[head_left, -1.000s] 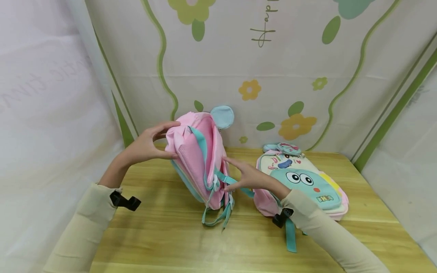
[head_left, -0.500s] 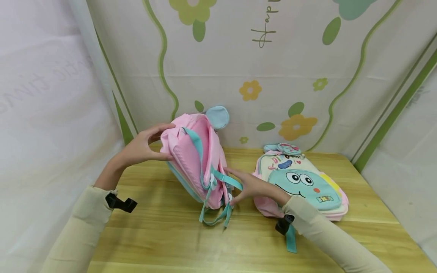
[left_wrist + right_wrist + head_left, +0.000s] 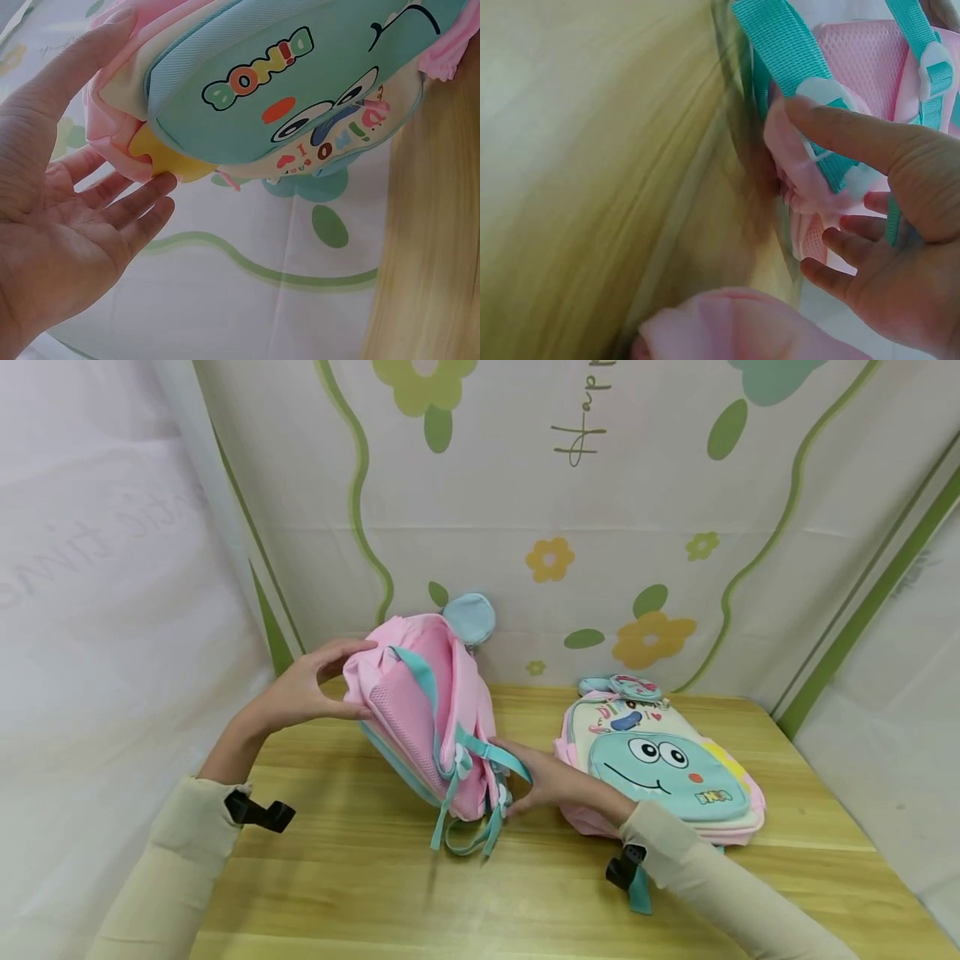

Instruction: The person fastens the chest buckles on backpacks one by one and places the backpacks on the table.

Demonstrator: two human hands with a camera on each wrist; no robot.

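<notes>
There are two soft fabric children's backpacks in pink, cream and teal, two bare hands, two cream sleeves [image 3: 150, 877] and two black wrist mounts [image 3: 258, 812], over one table with a yellowish wood-grain top [image 3: 360, 893]. One backpack, the held backpack [image 3: 405, 718], is tilted up on the left part of the table, between the hands, its lower end down at the tabletop; the other backpack [image 3: 667, 785] lies flat on the right, its front facing up. The left hand [image 3: 300, 689] grips the held one by its pink edge, thumb on one side and fingers on the other, near a yellow patch [image 3: 180, 161]. The right hand [image 3: 551, 777] is at its lower right side, thumb laid along a white plastic buckle [image 3: 821, 94], the other fingers loosely bent; whether they grip the fabric I cannot tell. The held one shows a pink mesh side, teal webbing straps [image 3: 420, 672] with loose ends hanging at the bottom, and one round light-blue pouch [image 3: 470, 618] at its far end. Its front carries one teal pocket [image 3: 240, 127] printed with two eyes, one red-orange oval [image 3: 279, 110] and multicoloured letters, with more letters on the cream fabric. White cloth [image 3: 465, 485] patterned with flowers and green lines stands behind.
</notes>
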